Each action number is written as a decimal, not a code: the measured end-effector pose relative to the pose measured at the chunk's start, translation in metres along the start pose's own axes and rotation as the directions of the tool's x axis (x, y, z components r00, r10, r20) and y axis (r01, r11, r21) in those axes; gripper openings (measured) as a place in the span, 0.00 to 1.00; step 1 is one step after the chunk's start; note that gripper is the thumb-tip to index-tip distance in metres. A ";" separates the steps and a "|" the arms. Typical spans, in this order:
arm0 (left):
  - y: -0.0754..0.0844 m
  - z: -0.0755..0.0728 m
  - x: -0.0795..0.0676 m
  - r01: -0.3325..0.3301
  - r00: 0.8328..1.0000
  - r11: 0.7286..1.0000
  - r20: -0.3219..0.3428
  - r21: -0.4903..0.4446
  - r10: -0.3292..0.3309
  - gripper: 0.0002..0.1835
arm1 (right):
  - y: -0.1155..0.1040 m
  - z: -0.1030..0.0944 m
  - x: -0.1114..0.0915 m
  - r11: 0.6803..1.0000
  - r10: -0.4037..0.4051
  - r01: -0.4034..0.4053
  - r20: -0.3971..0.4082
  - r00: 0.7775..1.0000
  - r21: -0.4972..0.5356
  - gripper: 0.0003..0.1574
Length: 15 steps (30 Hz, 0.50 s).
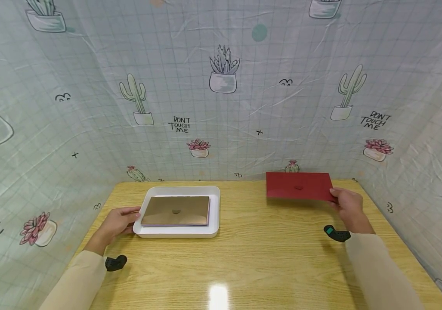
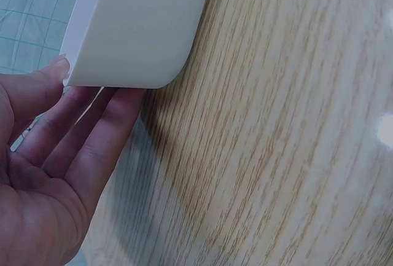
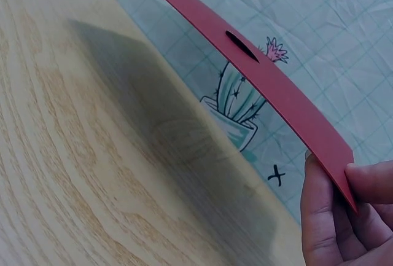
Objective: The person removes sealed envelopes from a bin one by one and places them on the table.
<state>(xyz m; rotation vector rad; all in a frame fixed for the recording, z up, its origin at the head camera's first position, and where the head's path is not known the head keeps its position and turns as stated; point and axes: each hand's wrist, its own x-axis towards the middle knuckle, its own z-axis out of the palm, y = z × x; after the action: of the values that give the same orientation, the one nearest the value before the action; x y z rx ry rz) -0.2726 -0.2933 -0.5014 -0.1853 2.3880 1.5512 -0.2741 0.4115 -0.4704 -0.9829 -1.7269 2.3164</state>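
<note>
On the left, my left hand (image 1: 117,223) holds the left side of a white tray (image 1: 176,235). In the left wrist view the thumb lies at the rim of the tray (image 2: 138,39), with the other fingers against its outer wall and underside. A gold envelope (image 1: 187,204) with a small round seal rests inside, on top of at least one other, whose pinkish edge shows. At the back right, my right hand (image 1: 350,206) pinches a red envelope (image 1: 282,185) by its right end. The right wrist view shows this red envelope (image 3: 295,109) raised over the table, its shadow below.
A light wood-grain table (image 1: 244,254) spans the scene. Behind it and at both sides hangs a pale sheet (image 1: 251,103) printed with cacti and lettering. Black devices (image 1: 116,262) sit at both wrists.
</note>
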 end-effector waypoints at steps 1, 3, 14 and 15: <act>0.000 0.000 0.000 0.000 1.000 1.000 0.001 0.000 0.000 0.29 | 0.000 0.000 0.000 1.000 0.002 -0.002 0.001 1.000 0.004 0.17; 0.000 0.000 0.000 0.001 1.000 1.000 0.003 -0.001 -0.001 0.29 | 0.000 -0.001 0.001 1.000 0.001 -0.001 0.011 1.000 0.003 0.18; 0.000 0.001 0.000 0.002 1.000 1.000 -0.004 0.004 -0.002 0.29 | -0.003 -0.012 0.006 1.000 0.025 -0.025 0.025 0.999 -0.002 0.18; 0.000 0.001 0.000 0.003 1.000 1.000 -0.004 0.006 -0.003 0.29 | -0.003 -0.013 0.007 1.000 0.029 -0.029 0.026 0.999 0.001 0.18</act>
<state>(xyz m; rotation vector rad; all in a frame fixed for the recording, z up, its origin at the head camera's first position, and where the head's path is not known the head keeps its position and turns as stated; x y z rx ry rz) -0.2724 -0.2922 -0.5014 -0.1908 2.3936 1.5440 -0.2736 0.4261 -0.4725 -0.9882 -1.7323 2.3583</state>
